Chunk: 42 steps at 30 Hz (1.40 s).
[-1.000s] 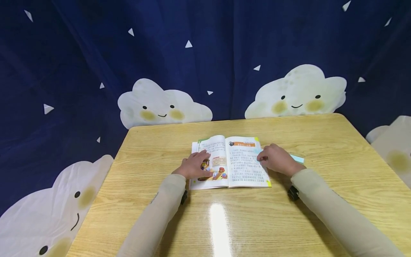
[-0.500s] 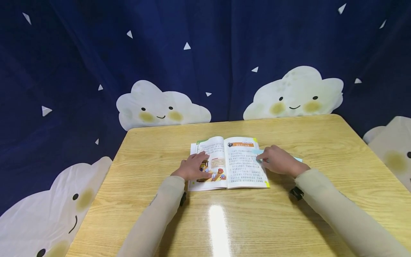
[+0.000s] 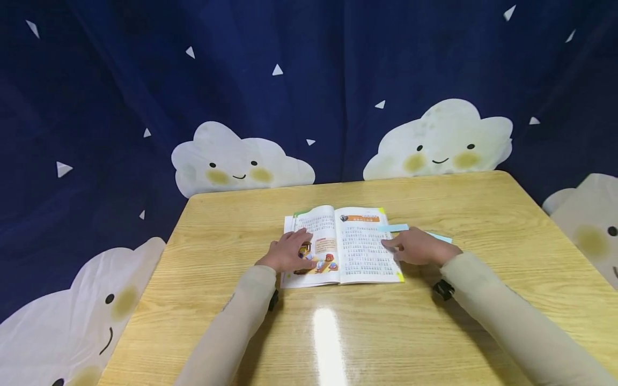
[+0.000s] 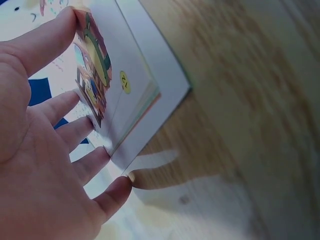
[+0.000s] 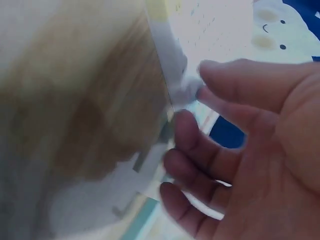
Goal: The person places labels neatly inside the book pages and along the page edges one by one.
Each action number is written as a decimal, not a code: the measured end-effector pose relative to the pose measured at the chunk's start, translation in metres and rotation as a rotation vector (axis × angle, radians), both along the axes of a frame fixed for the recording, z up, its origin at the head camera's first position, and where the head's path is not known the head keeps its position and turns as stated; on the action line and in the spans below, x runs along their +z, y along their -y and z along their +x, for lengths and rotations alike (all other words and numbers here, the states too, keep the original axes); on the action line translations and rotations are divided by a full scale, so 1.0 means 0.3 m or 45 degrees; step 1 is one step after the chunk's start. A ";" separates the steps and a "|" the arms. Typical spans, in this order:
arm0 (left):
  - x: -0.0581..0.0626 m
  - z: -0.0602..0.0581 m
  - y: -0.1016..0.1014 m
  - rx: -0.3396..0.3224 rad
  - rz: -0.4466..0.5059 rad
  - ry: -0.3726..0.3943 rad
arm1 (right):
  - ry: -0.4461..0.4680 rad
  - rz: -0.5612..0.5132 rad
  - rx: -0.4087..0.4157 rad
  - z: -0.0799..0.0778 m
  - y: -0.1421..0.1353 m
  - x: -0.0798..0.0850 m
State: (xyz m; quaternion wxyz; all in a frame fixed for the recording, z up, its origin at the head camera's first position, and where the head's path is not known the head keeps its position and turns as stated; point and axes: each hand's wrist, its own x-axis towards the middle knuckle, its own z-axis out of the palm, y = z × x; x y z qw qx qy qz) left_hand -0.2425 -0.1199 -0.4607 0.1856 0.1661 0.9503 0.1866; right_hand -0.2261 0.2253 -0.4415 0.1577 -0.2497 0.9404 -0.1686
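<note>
An open book (image 3: 364, 254) with printed text and a coloured drawing lies on the wooden table. My left hand (image 3: 288, 252) rests on the left page, its fingers spread along the outer edge; in the left wrist view the thumb touches the drawing (image 4: 95, 55). A narrow light blue paper strip (image 3: 393, 228) lies across the upper right edge of the right page. Just below that strip is my right hand (image 3: 419, 246), its index fingertip at the page's right edge. In the right wrist view its fingers (image 5: 187, 132) bend loosely with nothing between them and the thumb.
Another light blue strip (image 3: 440, 237) lies on the table (image 3: 483, 214) to the right, partly hidden behind the right hand. A dark blue curtain (image 3: 309, 69) with white cloud faces hangs at the table's far edge.
My right fingertips have come off the light blue strip and shifted slightly toward me, leaving the strip in full view across the page edge. The left hand has stayed on the left page.
</note>
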 end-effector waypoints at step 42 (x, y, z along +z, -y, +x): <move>0.007 0.003 0.007 -0.001 0.006 0.014 | -0.246 0.053 -0.595 -0.031 -0.231 -0.038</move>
